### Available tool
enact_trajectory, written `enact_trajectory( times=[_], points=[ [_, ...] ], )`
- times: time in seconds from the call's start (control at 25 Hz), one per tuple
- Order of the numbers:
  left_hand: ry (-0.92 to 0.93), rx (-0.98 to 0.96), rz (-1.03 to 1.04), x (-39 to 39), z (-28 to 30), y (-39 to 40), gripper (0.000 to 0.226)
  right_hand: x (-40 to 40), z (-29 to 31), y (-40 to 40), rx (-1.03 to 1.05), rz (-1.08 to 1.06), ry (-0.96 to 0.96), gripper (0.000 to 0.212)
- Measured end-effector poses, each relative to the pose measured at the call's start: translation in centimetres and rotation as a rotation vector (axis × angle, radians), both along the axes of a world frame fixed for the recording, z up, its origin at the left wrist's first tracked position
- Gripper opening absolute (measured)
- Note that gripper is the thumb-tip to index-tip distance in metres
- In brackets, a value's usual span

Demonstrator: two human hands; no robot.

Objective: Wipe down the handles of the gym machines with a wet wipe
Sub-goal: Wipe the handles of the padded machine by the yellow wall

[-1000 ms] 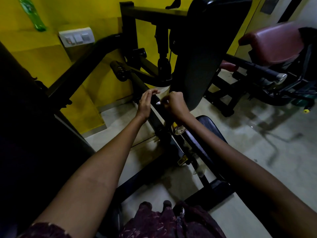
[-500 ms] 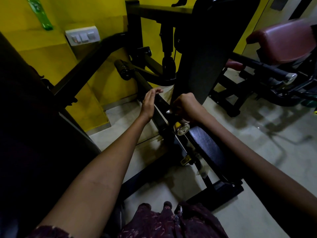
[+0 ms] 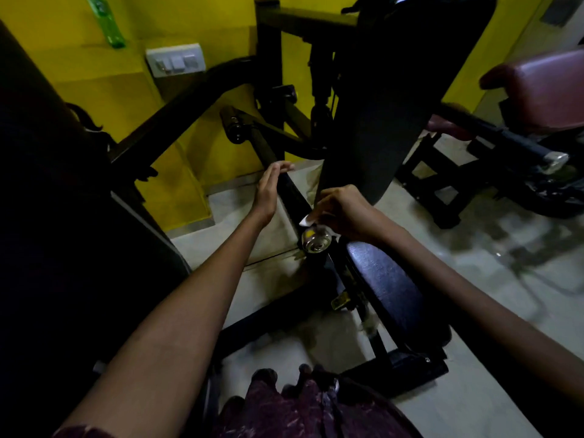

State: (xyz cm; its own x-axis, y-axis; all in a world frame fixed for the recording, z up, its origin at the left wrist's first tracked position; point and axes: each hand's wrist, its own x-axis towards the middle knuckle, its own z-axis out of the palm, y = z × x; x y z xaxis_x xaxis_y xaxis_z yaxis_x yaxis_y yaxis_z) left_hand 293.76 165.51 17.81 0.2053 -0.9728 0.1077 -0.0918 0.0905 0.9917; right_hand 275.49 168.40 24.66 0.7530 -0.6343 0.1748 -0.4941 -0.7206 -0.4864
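Observation:
A black handle bar [image 3: 292, 192] of the gym machine runs from the frame down to a shiny metal end cap [image 3: 316, 243]. My right hand [image 3: 343, 211] is curled round the lower end of the bar just above the cap, pressing a white wet wipe [image 3: 307, 220] against it; only a corner of the wipe shows. My left hand [image 3: 270, 188] is held with straight fingers beside the bar's upper part, its fingertips at the bar.
A black backrest pad [image 3: 388, 99] hangs just behind my right hand. A dark seat pad [image 3: 388, 286] lies below it. A maroon padded machine [image 3: 543, 90] stands at the right. A yellow wall [image 3: 94, 90] with a switch plate [image 3: 175, 60] is behind.
My right hand has slid down the bar with the wipe toward the metal end cap. My left hand has straightened and stayed near the bar's upper part.

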Motion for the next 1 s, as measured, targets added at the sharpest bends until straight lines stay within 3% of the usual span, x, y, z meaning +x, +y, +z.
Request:
enact_trajectory(
  times=[0.2, 0.44, 0.52, 0.64, 0.72, 0.88, 1.0],
  points=[
    [0.098, 0.056, 0.157, -2.3, 0.9, 2.1, 0.046, 2.5, -0.3, -2.6, 0.013, -0.092, -0.056, 0.013],
    [0.181, 0.076, 0.411, -7.2, 3.0, 6.2, 0.041, 0.0, -1.0, -2.3, 0.179, -0.088, -0.166, 0.018],
    [-0.029, 0.114, 0.415, -9.3, 3.3, 7.9, 0.046, -1.0, -1.7, -2.8, 0.254, -0.091, -0.182, 0.016],
    [-0.547, 0.178, 0.4, -10.6, 2.1, 9.5, 0.052, -1.0, -2.2, -5.2, 0.246, -0.203, -0.151, 0.017],
    [-0.732, 0.201, 0.381, -10.8, 1.8, 10.0, 0.044, -0.2, -2.0, -6.1, 0.272, -0.251, -0.267, 0.018],
    [-0.797, 0.145, 0.475, -11.8, 1.2, 10.6, 0.044, 1.6, -1.8, -4.9, 0.336, -0.051, -0.365, 0.017],
    [-0.757, 0.089, 0.561, -12.6, 0.8, 10.8, 0.052, 3.1, -2.2, -5.5, 0.306, -0.039, -0.389, 0.019]
  ],
)
